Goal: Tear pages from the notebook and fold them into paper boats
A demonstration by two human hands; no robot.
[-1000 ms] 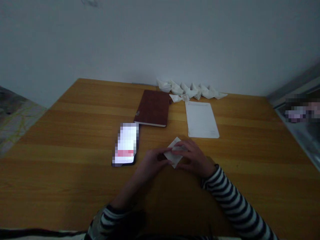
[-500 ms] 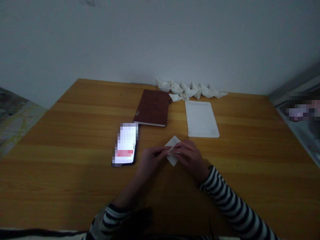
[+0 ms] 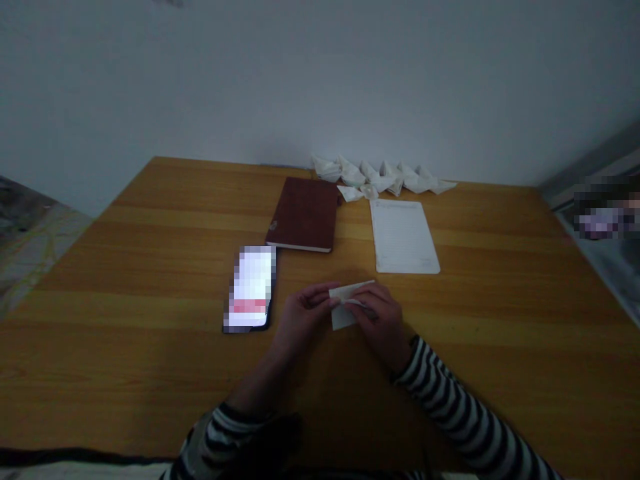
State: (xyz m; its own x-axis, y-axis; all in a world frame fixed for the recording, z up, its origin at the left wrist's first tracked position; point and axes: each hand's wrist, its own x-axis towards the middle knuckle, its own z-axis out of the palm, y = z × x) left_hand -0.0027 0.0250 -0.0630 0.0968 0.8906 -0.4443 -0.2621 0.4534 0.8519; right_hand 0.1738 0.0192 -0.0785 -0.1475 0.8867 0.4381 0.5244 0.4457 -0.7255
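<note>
A small folded piece of white paper (image 3: 341,320) is held between my two hands above the wooden table. My left hand (image 3: 304,313) pinches its left edge with thumb and fingers. On the other side, my right hand (image 3: 381,313) grips it, the thumb and fingers closed on a raised fold near the middle. Part of the paper is hidden under my right fingers. Beyond my hands lies a sheet of lined paper (image 3: 405,237).
A phone (image 3: 253,287) with a lit screen lies to the left. Behind it is a brown notebook (image 3: 304,215). Several folded paper boats (image 3: 383,179) line the back edge of the wooden table (image 3: 125,280), against the wall.
The folded paper has turned in my hands, from a diamond position to a squarer one. My left fingers have shifted to its left edge. The other things stay put.
</note>
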